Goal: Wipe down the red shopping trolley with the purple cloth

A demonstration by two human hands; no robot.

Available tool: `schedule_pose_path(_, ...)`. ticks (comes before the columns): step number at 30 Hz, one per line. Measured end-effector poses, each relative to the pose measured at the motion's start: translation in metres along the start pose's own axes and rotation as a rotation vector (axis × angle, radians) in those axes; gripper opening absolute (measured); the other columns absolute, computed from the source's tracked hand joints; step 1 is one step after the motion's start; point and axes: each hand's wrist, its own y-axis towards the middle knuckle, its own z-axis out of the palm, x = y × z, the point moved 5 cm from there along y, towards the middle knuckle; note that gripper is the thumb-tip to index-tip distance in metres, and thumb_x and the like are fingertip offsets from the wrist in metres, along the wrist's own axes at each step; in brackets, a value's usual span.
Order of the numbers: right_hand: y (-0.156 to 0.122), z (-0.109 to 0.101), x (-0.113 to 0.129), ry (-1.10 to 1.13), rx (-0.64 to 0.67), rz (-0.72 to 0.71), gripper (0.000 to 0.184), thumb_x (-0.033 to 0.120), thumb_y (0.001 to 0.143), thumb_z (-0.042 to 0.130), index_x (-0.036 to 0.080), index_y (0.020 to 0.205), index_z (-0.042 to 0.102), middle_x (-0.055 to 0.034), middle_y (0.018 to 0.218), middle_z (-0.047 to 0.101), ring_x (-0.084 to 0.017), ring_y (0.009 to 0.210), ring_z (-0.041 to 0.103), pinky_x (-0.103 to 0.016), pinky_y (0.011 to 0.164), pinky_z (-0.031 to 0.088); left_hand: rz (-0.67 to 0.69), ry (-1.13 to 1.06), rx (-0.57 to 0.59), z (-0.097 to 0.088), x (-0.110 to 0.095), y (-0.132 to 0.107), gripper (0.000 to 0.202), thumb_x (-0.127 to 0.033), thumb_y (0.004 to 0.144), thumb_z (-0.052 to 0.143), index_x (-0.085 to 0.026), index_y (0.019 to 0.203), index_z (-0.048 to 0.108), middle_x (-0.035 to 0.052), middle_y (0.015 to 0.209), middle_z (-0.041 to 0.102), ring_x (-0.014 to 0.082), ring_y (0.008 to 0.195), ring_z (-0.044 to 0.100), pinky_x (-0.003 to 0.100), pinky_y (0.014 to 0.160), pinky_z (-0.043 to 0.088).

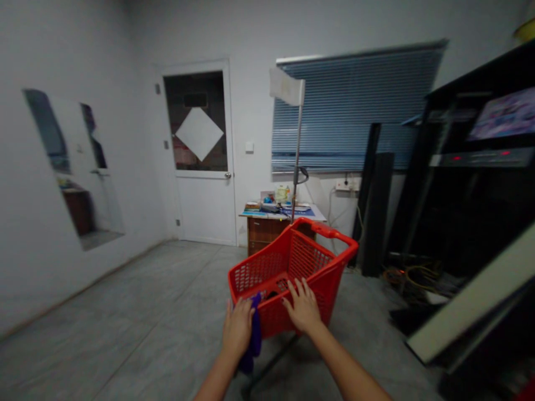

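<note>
A red plastic shopping cart with slotted basket walls stands in front of me, its handle on the far side. At the near left corner of the basket, my left hand is closed on a purple cloth that hangs down the outside. Part of that cloth is hidden behind the hand. My right hand rests on the near rim, fingers spread and tips reaching over the edge. A pole with a white flag-like panel rises behind the cart handle.
Beyond the cart is a wooden desk with papers and small items. A closed white door is at the back left, a mirror on the left wall. On the right stand a black rack, tangled cables and a leaning pale board.
</note>
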Motion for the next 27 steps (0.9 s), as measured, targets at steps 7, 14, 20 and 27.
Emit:
schedule_pose_path(7, -0.008, 0.009, 0.027, 0.043, -0.038, -0.05, 0.069, 0.061, 0.094, 0.033, 0.021, 0.15, 0.037, -0.0077, 0.157, 0.032, -0.031, 0.148, 0.014, -0.044, 0.118, 0.015, -0.124, 0.035, 0.005, -0.005, -0.031, 0.024, 0.043, -0.024, 0.1, 0.027, -0.016, 0.122, 0.063, 0.0114, 0.116, 0.071, 0.0236, 0.112, 0.063, 0.055, 0.116, 0.024)
schedule_pose_path(14, -0.008, -0.013, 0.006, -0.015, -0.083, -0.061, 0.063, 0.053, 0.098, 0.026, 0.018, 0.147, 0.043, -0.0069, 0.156, 0.035, -0.025, 0.147, 0.022, -0.043, 0.121, 0.003, -0.092, -0.019, 0.095, -0.016, 0.007, 0.025, 0.044, -0.028, 0.101, 0.025, -0.022, 0.126, 0.061, 0.0092, 0.121, 0.07, 0.0219, 0.113, 0.064, 0.054, 0.12, 0.012)
schedule_pose_path(20, -0.012, -0.004, 0.007, 0.027, -0.103, -0.088, 0.065, 0.06, 0.096, 0.028, 0.021, 0.144, 0.046, -0.0032, 0.154, 0.039, -0.027, 0.147, 0.02, -0.047, 0.121, -0.002, -0.103, 0.048, 0.12, -0.013, -0.015, 0.033, 0.044, -0.026, 0.1, 0.024, -0.016, 0.118, 0.062, 0.0124, 0.112, 0.073, 0.024, 0.108, 0.066, 0.056, 0.118, 0.017)
schedule_pose_path(27, -0.015, -0.007, 0.002, 0.051, -0.108, -0.126, 0.06, 0.058, 0.097, 0.026, 0.025, 0.14, 0.051, -0.002, 0.152, 0.043, -0.025, 0.146, 0.022, -0.045, 0.121, 0.001, 0.069, -0.06, 0.15, -0.004, -0.058, 0.043, 0.04, -0.03, 0.101, 0.028, -0.023, 0.125, 0.06, 0.0062, 0.12, 0.071, 0.0198, 0.111, 0.064, 0.051, 0.119, 0.017)
